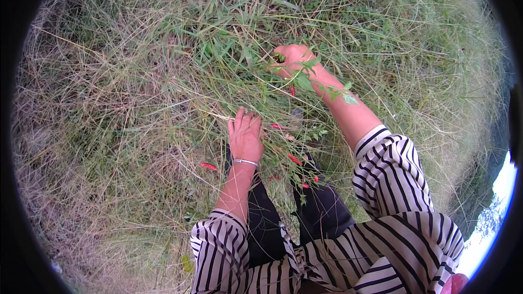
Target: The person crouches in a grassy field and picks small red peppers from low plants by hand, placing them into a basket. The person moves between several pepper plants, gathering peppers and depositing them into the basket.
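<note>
My right hand [295, 58] is curled among the grass, with a bit of green plant [279, 57] between thumb and fingers. A leafy stem [304, 81] crosses in front of its wrist, and a red chili pepper [293, 90] hangs just below the hand. Closer to my body, my left hand [246, 136] lies back-up on long grass stalks [218, 115]; its fingertips sink into the grass, so its grip is hidden. To its right are more red chili peppers [278, 126], [295, 159]. Another red chili pepper [208, 166] lies left of my left wrist.
Tall, tangled green and dry grass [122, 90] surrounds me on all sides. My legs in dark trousers [322, 208] stand among the stalks, near further small red peppers [305, 185]. A strip of bright sky [496, 208] shows at the right rim.
</note>
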The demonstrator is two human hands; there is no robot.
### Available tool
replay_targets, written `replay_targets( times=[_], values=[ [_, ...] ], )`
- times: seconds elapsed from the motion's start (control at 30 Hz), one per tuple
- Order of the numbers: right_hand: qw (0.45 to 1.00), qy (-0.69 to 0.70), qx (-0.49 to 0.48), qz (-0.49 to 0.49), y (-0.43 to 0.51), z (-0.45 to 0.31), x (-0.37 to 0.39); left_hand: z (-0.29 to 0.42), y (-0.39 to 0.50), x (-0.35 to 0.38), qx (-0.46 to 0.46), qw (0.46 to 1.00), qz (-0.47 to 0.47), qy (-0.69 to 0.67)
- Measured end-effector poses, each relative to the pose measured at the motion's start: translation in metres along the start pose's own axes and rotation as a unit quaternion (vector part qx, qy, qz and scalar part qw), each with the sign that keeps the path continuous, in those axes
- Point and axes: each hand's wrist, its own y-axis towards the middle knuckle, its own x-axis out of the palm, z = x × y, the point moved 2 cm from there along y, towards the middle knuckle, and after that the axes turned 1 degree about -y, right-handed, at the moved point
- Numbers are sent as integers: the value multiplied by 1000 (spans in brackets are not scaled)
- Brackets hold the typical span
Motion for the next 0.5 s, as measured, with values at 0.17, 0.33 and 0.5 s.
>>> replay_targets(
  times=[0.17,0.33,0.5],
  values=[
    [911,325,198,-159,4,19,19,5,3,-5,5,999,32,-14],
    [853,424,262,-155,-14,-15,6,0,0,2,-9,1000,8,5],
    [639,744,156,-113,-22,-11,-27,-3,1,-3,-7,1000,9,-8]
  ],
)
